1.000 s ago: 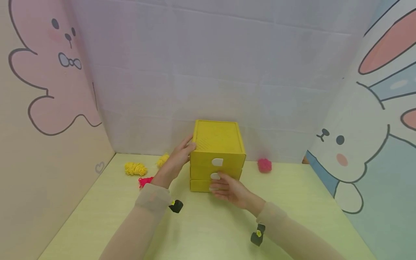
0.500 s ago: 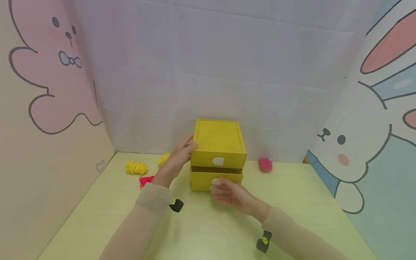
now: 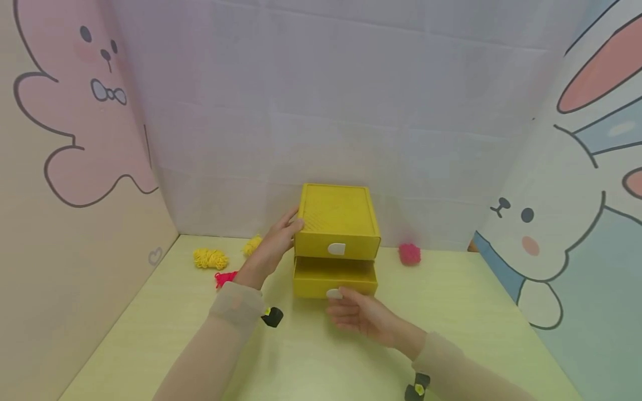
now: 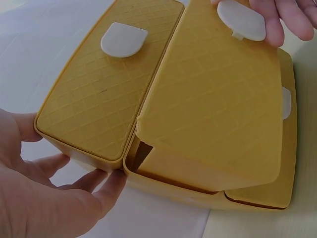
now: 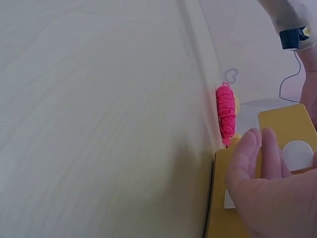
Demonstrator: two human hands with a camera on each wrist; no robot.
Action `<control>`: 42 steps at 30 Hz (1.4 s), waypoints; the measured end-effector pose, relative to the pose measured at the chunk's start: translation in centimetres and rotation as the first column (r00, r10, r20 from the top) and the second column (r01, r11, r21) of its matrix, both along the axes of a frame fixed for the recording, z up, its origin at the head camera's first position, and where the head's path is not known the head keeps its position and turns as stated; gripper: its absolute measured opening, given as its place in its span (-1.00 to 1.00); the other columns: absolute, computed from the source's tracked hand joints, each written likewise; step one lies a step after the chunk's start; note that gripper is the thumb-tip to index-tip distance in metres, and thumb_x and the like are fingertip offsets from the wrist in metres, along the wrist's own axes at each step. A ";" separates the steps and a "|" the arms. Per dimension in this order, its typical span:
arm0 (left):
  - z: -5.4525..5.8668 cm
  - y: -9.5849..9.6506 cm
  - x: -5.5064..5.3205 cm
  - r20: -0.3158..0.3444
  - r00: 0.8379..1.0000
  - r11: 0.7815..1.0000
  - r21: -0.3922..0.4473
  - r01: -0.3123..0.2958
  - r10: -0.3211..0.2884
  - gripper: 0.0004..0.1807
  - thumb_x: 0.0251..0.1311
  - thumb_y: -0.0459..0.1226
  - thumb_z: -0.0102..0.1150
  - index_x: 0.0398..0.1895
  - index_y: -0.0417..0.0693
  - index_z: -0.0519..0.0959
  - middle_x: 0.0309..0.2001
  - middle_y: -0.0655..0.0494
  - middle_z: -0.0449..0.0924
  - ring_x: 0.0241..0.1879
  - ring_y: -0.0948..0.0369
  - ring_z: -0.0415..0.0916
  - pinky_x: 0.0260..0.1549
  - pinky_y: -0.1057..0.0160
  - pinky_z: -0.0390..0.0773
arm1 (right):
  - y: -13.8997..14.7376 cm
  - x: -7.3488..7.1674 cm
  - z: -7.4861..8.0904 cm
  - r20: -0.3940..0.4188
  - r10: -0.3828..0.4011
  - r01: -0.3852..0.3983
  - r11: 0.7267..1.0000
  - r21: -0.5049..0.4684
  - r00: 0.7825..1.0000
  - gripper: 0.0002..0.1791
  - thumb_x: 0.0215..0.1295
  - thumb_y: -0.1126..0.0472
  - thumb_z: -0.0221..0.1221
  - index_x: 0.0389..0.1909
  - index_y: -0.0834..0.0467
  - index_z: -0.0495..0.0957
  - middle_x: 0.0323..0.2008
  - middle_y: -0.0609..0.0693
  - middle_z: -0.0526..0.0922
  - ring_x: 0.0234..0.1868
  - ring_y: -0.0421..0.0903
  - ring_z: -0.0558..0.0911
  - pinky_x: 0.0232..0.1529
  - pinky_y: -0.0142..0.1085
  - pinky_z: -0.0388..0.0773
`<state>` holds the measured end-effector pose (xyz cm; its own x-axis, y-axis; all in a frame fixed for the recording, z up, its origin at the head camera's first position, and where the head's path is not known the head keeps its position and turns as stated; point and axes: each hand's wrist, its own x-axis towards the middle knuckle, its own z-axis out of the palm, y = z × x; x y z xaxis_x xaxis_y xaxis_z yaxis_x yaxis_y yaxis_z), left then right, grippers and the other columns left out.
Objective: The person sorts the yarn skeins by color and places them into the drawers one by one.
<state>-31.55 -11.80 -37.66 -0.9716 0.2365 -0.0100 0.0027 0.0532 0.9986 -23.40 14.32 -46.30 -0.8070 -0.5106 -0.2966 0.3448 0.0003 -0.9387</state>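
A yellow cabinet with three stacked drawers and white tab handles stands near the back wall. Its middle drawer is pulled well out, and the part of its inside that shows holds nothing. My right hand pinches that drawer's white handle between thumb and fingers. Against the cabinet's left side my left hand presses with extended fingers, the thumb at the upper edge. The top drawer stays closed in the left wrist view. Below the pulled drawer, the bottom drawer is closed and mostly covered.
Left of the cabinet lie two yellow yarn bundles and a pink yarn bundle, partly behind my left wrist in the head view. A darker pink yarn ball sits to the right. Printed walls enclose the pale table.
The middle drawer has slid out toward me from closed, my right hand moving back and down with its handle. My left hand has stayed at the cabinet's side.
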 end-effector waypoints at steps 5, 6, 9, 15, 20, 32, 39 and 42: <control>0.0 0.0 0.1 0.000 1.000 1.000 -0.005 -0.001 0.001 -0.32 0.68 -0.03 -0.07 0.75 0.34 0.01 0.66 0.05 0.12 0.61 -0.01 0.14 0.60 -0.23 0.09 | 0.0 1.0 0.1 0.021 -0.001 0.001 1.000 0.005 1.000 -0.20 0.64 -0.19 0.04 0.50 0.42 0.34 0.33 0.42 0.56 0.29 0.24 0.64 0.34 -0.06 0.61; 0.1 0.0 0.1 0.001 1.000 1.000 -0.006 -0.003 0.003 -0.32 0.68 -0.03 -0.06 0.75 0.34 0.01 0.65 0.04 0.13 0.60 -0.01 0.15 0.60 -0.23 0.10 | 0.0 1.1 0.0 0.023 0.000 0.000 1.000 0.007 1.000 -0.20 0.64 -0.19 0.05 0.50 0.42 0.35 0.32 0.42 0.57 0.28 0.23 0.65 0.33 -0.05 0.61; 0.1 0.0 0.0 0.001 1.000 1.000 -0.008 -0.003 0.003 -0.32 0.68 -0.03 -0.07 0.75 0.35 0.01 0.65 0.04 0.13 0.60 -0.01 0.15 0.60 -0.23 0.10 | 0.0 1.5 0.0 0.035 -0.003 0.003 1.000 0.003 0.999 -0.21 0.63 -0.18 0.06 0.50 0.42 0.35 0.30 0.41 0.59 0.26 0.21 0.66 0.32 -0.07 0.62; 0.0 0.0 0.1 0.004 1.000 1.000 -0.006 -0.001 0.001 -0.32 0.68 -0.02 -0.06 0.74 0.36 0.02 0.66 0.05 0.11 0.60 -0.01 0.15 0.60 -0.22 0.10 | -0.1 2.1 -0.1 0.046 -0.004 0.004 1.000 0.012 0.999 -0.22 0.63 -0.19 0.06 0.49 0.40 0.37 0.29 0.39 0.60 0.23 0.18 0.69 0.27 -0.11 0.66; -0.1 0.0 0.0 0.001 1.000 1.000 -0.008 -0.005 0.005 -0.32 0.67 -0.02 -0.05 0.74 0.37 0.03 0.69 0.11 0.06 0.61 0.01 0.12 0.59 -0.22 0.12 | -0.1 2.8 0.0 0.052 -0.003 0.003 1.000 0.008 0.999 -0.23 0.63 -0.18 0.07 0.49 0.39 0.39 0.27 0.38 0.62 0.20 0.15 0.71 0.25 -0.12 0.67; -0.1 0.0 0.0 -0.008 1.000 1.000 -0.019 -0.005 0.005 -0.32 0.68 -0.02 -0.07 0.74 0.38 0.02 0.71 0.16 -0.01 0.63 0.00 0.08 0.59 -0.21 0.15 | 0.0 3.9 -0.3 0.063 0.002 -0.002 1.000 0.005 0.998 -0.23 0.62 -0.20 0.07 0.48 0.37 0.41 0.25 0.36 0.64 0.18 0.12 0.71 0.27 -0.08 0.66; 0.0 0.0 -0.1 0.011 1.000 1.000 -0.016 -0.006 0.006 -0.33 0.68 -0.01 -0.06 0.74 0.39 0.03 0.70 0.15 0.01 0.63 0.01 0.09 0.59 -0.21 0.13 | -0.1 4.3 -0.3 0.075 -0.004 0.003 1.000 0.009 0.997 -0.23 0.61 -0.20 0.08 0.47 0.37 0.42 0.20 0.32 0.69 0.13 0.08 0.73 0.24 -0.09 0.68; 0.0 -0.1 -0.1 0.019 1.000 1.000 -0.017 -0.011 0.011 -0.33 0.68 -0.01 -0.05 0.74 0.40 0.03 0.70 0.15 0.02 0.63 0.01 0.09 0.59 -0.22 0.12 | -0.1 4.6 -0.2 0.079 0.002 -0.004 1.000 0.013 0.997 -0.24 0.62 -0.19 0.08 0.47 0.36 0.42 0.17 0.29 0.71 0.11 0.06 0.74 0.23 -0.10 0.68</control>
